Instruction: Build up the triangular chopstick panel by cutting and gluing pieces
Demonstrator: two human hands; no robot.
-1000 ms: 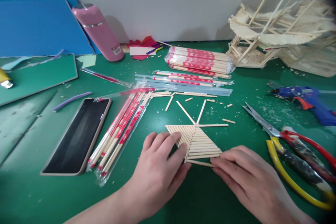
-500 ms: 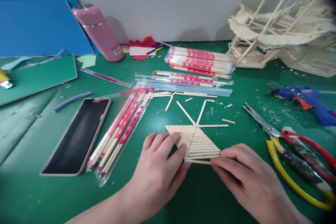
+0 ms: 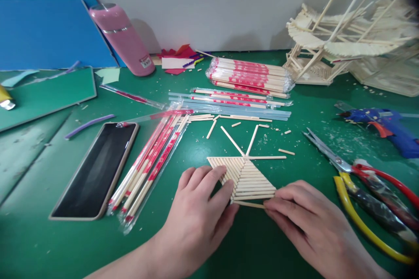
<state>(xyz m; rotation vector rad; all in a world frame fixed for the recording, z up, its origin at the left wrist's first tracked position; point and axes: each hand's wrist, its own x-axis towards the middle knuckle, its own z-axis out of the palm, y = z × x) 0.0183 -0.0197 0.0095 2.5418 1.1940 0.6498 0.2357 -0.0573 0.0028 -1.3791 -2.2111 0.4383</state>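
Observation:
A flat panel of glued wooden sticks (image 3: 247, 176) lies on the green mat (image 3: 209, 244) in front of me. My left hand (image 3: 199, 213) rests flat on the panel's left part, fingers spread and pressing it down. My right hand (image 3: 304, 222) has its fingers together at the panel's lower right corner, pinching the end of a loose stick (image 3: 250, 204) that lies along the panel's bottom edge. Two bare sticks (image 3: 244, 141) stand out in a V from the panel's top.
Wrapped chopsticks (image 3: 150, 161) and a dark phone (image 3: 96, 170) lie to the left. A chopstick bundle (image 3: 248, 76) and pink bottle (image 3: 122, 39) sit behind. Scissors (image 3: 360, 170), yellow-handled pliers (image 3: 366, 213) and a blue glue gun (image 3: 382, 126) are on the right. A stick model (image 3: 343, 39) stands at back right.
My right hand has nudged the loose stick slightly up against the panel's bottom edge. My left hand has stayed on the panel.

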